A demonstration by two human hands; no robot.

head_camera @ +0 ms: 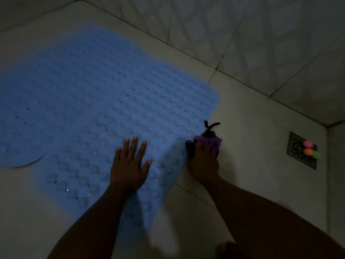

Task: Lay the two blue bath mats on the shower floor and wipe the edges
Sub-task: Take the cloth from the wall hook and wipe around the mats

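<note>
Your left hand lies flat on the near mat, fingers straight and spread wide, palm pressing the sheet down a little inside its right edge. Just beside it, your right hand curls round a bunched purple cloth, which touches that same edge where the mat meets the bare floor. A thin black strap sticks up from the cloth.

You have two blue mats down. The near mat runs from between your forearms up to a rounded corner on the right. The far mat spreads to the left and away from you, and one rounded corner of it shows at the left. The two meet or overlap, but in this dim light you cannot tell which lies on top. Both are thin, soft-looking sheets covered in rows of round bumps with small holes between them.

To the right of the mats there is a strip of pale, smooth floor tile with thin grout lines. In it, well apart from your right hand, sits one square metal drain grille with a patterned cut-out. Three small balls, pink, orange and green, rest on it.

Beyond the far mat a narrower band of floor runs along the tiled wall.
</note>
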